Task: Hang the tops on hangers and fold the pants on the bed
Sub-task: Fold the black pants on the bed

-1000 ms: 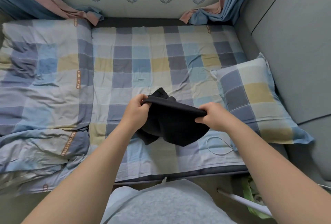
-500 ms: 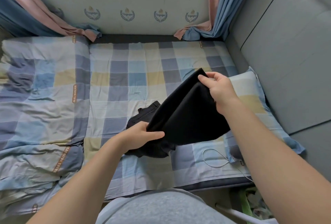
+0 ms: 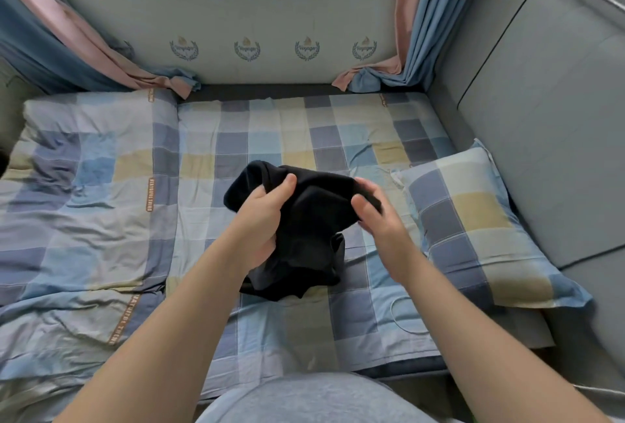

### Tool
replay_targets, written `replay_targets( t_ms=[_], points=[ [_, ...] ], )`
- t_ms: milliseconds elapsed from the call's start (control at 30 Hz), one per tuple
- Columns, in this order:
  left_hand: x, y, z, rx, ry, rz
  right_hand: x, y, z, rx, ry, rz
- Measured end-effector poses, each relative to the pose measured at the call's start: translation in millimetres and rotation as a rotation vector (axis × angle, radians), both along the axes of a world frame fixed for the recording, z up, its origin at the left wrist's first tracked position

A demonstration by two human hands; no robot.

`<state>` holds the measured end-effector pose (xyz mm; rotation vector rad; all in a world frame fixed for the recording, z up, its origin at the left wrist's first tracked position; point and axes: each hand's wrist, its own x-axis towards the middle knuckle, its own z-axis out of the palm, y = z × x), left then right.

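Brought back together at frame centre after a wide spread: left hand [image 3: 263, 223] and right hand [image 3: 382, 219], fingers curled into bunched black garment [image 3: 311, 216], low over checked bed [image 3: 236, 138]. Likely soft, light, limp; better gripped along one outer edge.

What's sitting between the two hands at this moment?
Head view: only the black garment, bunched, fills the gap. The left hand grips its left side, the right hand pinches its right side; the checked sheet lies below.

The checked bed [image 3: 287, 132] carries a pillow [image 3: 473, 219], rumpled quilt [image 3: 84, 203], white cord [image 3: 391, 311].
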<state>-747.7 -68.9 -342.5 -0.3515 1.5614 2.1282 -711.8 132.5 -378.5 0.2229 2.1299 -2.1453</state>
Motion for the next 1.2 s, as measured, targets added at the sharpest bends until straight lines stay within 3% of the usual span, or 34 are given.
replay_targets(
  t_ms=[300, 533, 667, 800, 933, 1200],
  points=[
    [-7.1, 15.7, 35.3, 0.268, -0.154, 0.053, 12.2, -20.9, -46.2, -0.014, -0.283, 0.259],
    [-6.8, 22.6, 44.9, 0.414, -0.198, 0.056, -2.5, -35.6, -53.2, 0.099, -0.214, 0.283],
    [-15.5, 23.2, 48.9, 0.423, -0.182, 0.119, -5.4, -36.1, -59.7, 0.285, -0.112, 0.115],
    [-26.7, 9.5, 43.7, 0.341, -0.126, 0.134, 0.5, -23.3, -57.9, 0.275, -0.145, 0.003],
    [-27.0, 1.4, 26.6, 0.117, -0.006, 0.080, 6.5, -19.3, -39.3, 0.139, -0.108, -0.097],
    [17.5, 13.7, -23.3, -0.143, 0.167, -0.282, -0.2, -12.6, 18.8, -0.008, 0.044, -0.200]
  ],
)
